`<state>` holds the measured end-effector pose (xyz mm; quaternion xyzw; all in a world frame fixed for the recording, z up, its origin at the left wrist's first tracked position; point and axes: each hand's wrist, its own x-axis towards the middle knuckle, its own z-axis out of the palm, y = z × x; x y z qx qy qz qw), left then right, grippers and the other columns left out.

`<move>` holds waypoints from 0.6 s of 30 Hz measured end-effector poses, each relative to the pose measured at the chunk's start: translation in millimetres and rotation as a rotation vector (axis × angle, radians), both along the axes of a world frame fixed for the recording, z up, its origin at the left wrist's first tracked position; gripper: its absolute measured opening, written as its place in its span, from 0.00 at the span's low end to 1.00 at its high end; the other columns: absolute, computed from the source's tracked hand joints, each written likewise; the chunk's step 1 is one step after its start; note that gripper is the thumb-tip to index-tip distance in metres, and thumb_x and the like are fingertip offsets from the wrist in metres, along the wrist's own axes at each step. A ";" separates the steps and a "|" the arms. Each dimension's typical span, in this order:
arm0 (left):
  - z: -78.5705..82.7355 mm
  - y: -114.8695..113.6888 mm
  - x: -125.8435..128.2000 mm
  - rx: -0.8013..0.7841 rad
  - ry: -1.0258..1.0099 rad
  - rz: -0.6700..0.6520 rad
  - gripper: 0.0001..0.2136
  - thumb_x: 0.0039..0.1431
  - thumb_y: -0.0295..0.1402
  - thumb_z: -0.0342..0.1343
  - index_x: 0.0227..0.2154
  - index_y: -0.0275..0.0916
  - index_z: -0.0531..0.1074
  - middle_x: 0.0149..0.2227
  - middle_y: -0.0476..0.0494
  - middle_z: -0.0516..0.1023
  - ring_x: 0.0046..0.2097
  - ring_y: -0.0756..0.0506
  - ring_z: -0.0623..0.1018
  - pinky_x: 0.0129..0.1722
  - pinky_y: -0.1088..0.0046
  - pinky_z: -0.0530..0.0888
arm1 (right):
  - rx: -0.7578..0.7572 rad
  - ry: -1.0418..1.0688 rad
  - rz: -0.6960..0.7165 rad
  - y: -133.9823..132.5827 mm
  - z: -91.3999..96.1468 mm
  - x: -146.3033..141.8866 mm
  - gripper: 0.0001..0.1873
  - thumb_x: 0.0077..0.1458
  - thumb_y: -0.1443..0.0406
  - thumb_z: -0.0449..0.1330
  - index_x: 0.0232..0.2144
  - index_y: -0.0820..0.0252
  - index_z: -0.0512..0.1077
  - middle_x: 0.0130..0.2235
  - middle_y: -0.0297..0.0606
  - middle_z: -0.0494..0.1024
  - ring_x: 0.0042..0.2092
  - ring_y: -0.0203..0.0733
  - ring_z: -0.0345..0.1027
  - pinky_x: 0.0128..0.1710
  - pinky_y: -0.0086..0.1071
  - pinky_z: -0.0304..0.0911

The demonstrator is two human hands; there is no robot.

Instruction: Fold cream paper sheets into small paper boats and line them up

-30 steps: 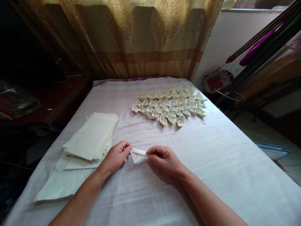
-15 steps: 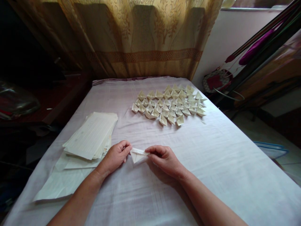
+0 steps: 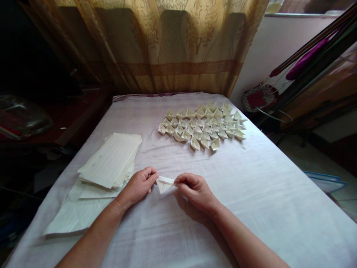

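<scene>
Between my two hands is a small folded piece of white paper [image 3: 165, 184], a triangle with a folded band along its top and its point toward me. My left hand [image 3: 143, 183] pinches its left corner between thumb and fingers. At the right corner, my right hand [image 3: 193, 189] pinches it the same way. Beyond my hands, several small folded paper boats [image 3: 200, 124] stand close together in rows. A stack of paper sheets [image 3: 111, 160] lies by my left forearm, with larger sheets under it.
A pale cloth covers the table [image 3: 237, 208]. Behind its far edge hangs a gold patterned curtain [image 3: 173, 48]. To the right, beyond the table, are a round patterned bag [image 3: 258, 98] and long leaning poles. A dark red surface [image 3: 75, 119] stands at the left.
Both hands keep hold of the folded paper, with the right fingers slightly more curled at its corner. The whole view has shifted a little.
</scene>
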<state>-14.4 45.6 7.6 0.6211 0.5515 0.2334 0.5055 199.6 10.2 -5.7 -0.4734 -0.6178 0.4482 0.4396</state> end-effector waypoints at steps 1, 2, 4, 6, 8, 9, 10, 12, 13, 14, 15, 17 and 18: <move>-0.1 0.1 0.0 0.003 0.003 0.002 0.16 0.54 0.50 0.50 0.28 0.40 0.67 0.16 0.58 0.62 0.18 0.53 0.62 0.21 0.78 0.59 | -0.030 0.013 0.014 -0.2 0.2 0.4 0.09 0.49 0.66 0.57 0.27 0.59 0.78 0.26 0.32 0.78 0.28 0.34 0.69 0.31 0.26 0.64; -0.5 0.1 -0.2 0.006 0.004 0.004 0.16 0.54 0.50 0.50 0.28 0.40 0.67 0.16 0.59 0.62 0.18 0.53 0.62 0.21 0.78 0.59 | -0.061 0.034 0.034 -0.4 0.3 1.1 0.08 0.49 0.66 0.57 0.28 0.59 0.78 0.26 0.32 0.78 0.28 0.34 0.69 0.31 0.27 0.64; -1.3 0.1 -0.6 0.008 0.004 0.006 0.17 0.54 0.50 0.50 0.28 0.40 0.67 0.15 0.59 0.61 0.18 0.53 0.61 0.21 0.78 0.58 | -0.124 0.095 0.089 -1.1 0.2 2.8 0.09 0.48 0.67 0.58 0.31 0.59 0.78 0.28 0.32 0.79 0.29 0.34 0.69 0.31 0.27 0.64; -1.7 0.1 -1.0 0.005 0.003 0.007 0.17 0.54 0.50 0.50 0.28 0.40 0.67 0.15 0.59 0.61 0.17 0.53 0.61 0.20 0.78 0.58 | -0.169 0.150 0.135 -1.9 -0.3 4.4 0.11 0.48 0.66 0.58 0.34 0.59 0.77 0.30 0.32 0.79 0.29 0.33 0.69 0.31 0.26 0.64; -1.4 0.2 -1.1 0.003 0.003 0.008 0.17 0.54 0.50 0.50 0.28 0.40 0.67 0.14 0.59 0.61 0.17 0.53 0.61 0.20 0.78 0.58 | -0.171 0.159 0.151 -2.3 -0.6 5.6 0.11 0.49 0.66 0.58 0.35 0.59 0.77 0.30 0.32 0.78 0.29 0.33 0.69 0.30 0.26 0.64; -0.9 0.2 -1.0 0.002 0.005 0.008 0.17 0.54 0.50 0.50 0.28 0.40 0.67 0.14 0.59 0.61 0.17 0.53 0.61 0.20 0.78 0.58 | -0.156 0.140 0.146 -2.2 -0.5 6.0 0.10 0.49 0.66 0.58 0.34 0.59 0.78 0.30 0.32 0.79 0.29 0.33 0.69 0.31 0.26 0.65; -0.4 0.2 -0.8 0.001 0.007 0.006 0.16 0.54 0.50 0.50 0.28 0.40 0.67 0.14 0.59 0.61 0.17 0.53 0.61 0.20 0.78 0.58 | -0.135 0.112 0.139 -2.1 -0.2 6.3 0.10 0.50 0.66 0.58 0.34 0.58 0.78 0.30 0.32 0.79 0.29 0.33 0.70 0.31 0.26 0.65; 0.4 0.0 -0.4 0.000 0.009 0.005 0.16 0.54 0.50 0.51 0.28 0.40 0.67 0.14 0.59 0.61 0.17 0.53 0.61 0.20 0.78 0.58 | -0.089 0.053 0.128 -1.3 0.9 6.7 0.09 0.50 0.66 0.58 0.33 0.58 0.79 0.30 0.32 0.80 0.30 0.34 0.71 0.32 0.26 0.66; 0.5 0.0 -0.3 -0.001 0.010 0.006 0.16 0.54 0.49 0.51 0.28 0.40 0.67 0.14 0.59 0.61 0.17 0.53 0.60 0.20 0.78 0.57 | -0.074 0.032 0.124 -0.9 1.4 6.9 0.09 0.51 0.66 0.59 0.32 0.57 0.79 0.30 0.33 0.80 0.31 0.34 0.71 0.33 0.26 0.66; 0.5 -0.1 -0.2 -0.001 0.010 0.007 0.16 0.54 0.49 0.50 0.28 0.40 0.67 0.14 0.59 0.61 0.17 0.53 0.60 0.20 0.78 0.57 | -0.063 0.018 0.120 -0.5 1.9 7.0 0.09 0.51 0.65 0.59 0.32 0.57 0.79 0.30 0.33 0.80 0.31 0.35 0.72 0.33 0.26 0.67; 0.3 -0.2 -0.2 0.000 0.009 0.008 0.16 0.54 0.49 0.50 0.28 0.40 0.67 0.14 0.59 0.61 0.17 0.53 0.60 0.19 0.78 0.57 | -0.056 0.009 0.118 -0.2 2.1 7.0 0.08 0.52 0.64 0.59 0.32 0.57 0.79 0.31 0.33 0.81 0.32 0.35 0.72 0.34 0.27 0.67; -0.6 -0.2 -0.3 0.009 0.003 0.010 0.15 0.55 0.49 0.51 0.28 0.40 0.67 0.14 0.59 0.61 0.17 0.53 0.61 0.19 0.78 0.57 | -0.050 -0.005 0.111 0.1 1.9 6.9 0.08 0.53 0.63 0.60 0.32 0.57 0.79 0.31 0.34 0.81 0.32 0.36 0.73 0.34 0.27 0.67; -1.2 -0.2 -0.4 0.013 -0.002 0.010 0.15 0.54 0.49 0.51 0.28 0.40 0.67 0.14 0.59 0.61 0.17 0.53 0.61 0.19 0.79 0.57 | -0.049 -0.012 0.107 -0.1 1.6 6.6 0.08 0.53 0.62 0.60 0.32 0.57 0.79 0.31 0.33 0.81 0.32 0.36 0.73 0.35 0.27 0.67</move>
